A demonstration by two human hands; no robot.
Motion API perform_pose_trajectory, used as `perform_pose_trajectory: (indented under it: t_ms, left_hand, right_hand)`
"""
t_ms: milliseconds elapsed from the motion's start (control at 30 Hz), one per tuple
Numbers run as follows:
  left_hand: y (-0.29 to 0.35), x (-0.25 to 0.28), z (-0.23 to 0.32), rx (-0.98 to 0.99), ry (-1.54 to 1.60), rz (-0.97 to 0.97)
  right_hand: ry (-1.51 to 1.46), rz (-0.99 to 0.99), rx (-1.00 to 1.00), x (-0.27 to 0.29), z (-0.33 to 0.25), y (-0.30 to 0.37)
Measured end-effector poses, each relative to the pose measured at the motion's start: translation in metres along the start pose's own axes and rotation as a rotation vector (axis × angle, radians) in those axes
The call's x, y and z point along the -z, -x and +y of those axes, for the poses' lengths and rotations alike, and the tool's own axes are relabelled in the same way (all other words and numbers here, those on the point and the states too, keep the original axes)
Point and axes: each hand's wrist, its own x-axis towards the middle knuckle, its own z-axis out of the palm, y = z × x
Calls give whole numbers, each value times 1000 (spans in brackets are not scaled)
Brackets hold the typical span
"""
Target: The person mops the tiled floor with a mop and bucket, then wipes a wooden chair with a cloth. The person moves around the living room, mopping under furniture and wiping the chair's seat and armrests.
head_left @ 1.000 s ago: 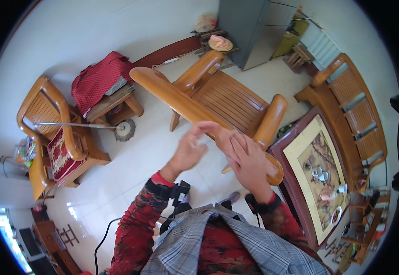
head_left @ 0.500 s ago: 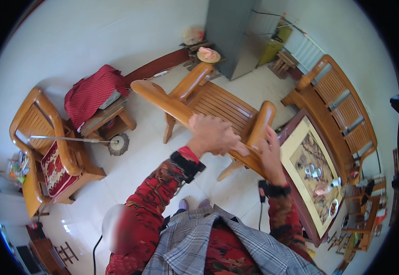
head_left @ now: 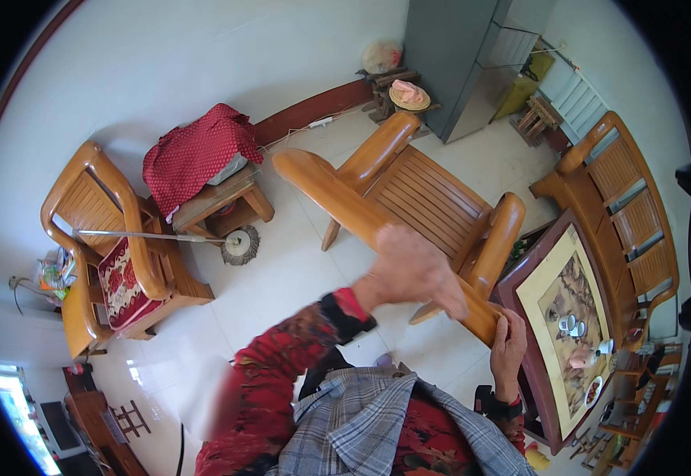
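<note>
A varnished wooden armchair (head_left: 429, 194) with a slatted seat stands before me, its back toward me. Across the top rail of its back lies my left hand (head_left: 415, 270), smeared by motion; its fingers point right and I cannot make out whether they are closed. At the rail's right end, the fingers of my right hand (head_left: 509, 349) curl over the wood, the forearm below. Anything under the left palm is hidden.
On the right are a framed low table (head_left: 532, 297) with cups and a dish, and a long wooden bench (head_left: 631, 230). Left stand another armchair (head_left: 95, 198), a small table (head_left: 226, 194) under red cloth, and a long-handled round brush (head_left: 240, 245). A grey fridge (head_left: 456, 63) stands behind.
The whole view has shifted, so the furniture sits farther right. My right hand has moved from near the armrest to the rail's right end. My left hand stays on the rail, more blurred.
</note>
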Motion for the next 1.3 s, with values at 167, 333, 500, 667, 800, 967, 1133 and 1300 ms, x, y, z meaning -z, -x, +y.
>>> perform_pose_trajectory:
  t_ms: [167, 333, 500, 667, 800, 967, 1133, 1300]
  left_hand:
    - [23, 63, -122, 135, -60, 35]
    - [34, 94, -226, 241, -35, -9]
    - [47, 89, -315, 233, 232, 209]
    - [34, 100, -281, 747, 510, -246]
    - [-1, 71, -150, 0, -339, -443]
    - [-56, -11, 25, -51, 19, -562]
    - [-62, -24, 79, -85, 171, -430]
    - [-46, 13, -24, -352, 129, -376]
  right_hand:
    - [99, -27, -27, -34, -51, -16]
    - [308, -15, -63, -64, -79, -30]
    - [349, 105, -68, -73, -81, -32]
    - [359, 114, -42, -71, -81, -31]
    - [313, 125, -59, -68, -78, -28]
    - [35, 392, 8, -63, -65, -19]
    - [-137, 339, -60, -41, -52, -12]
    - [220, 225, 1, -16, -46, -16]
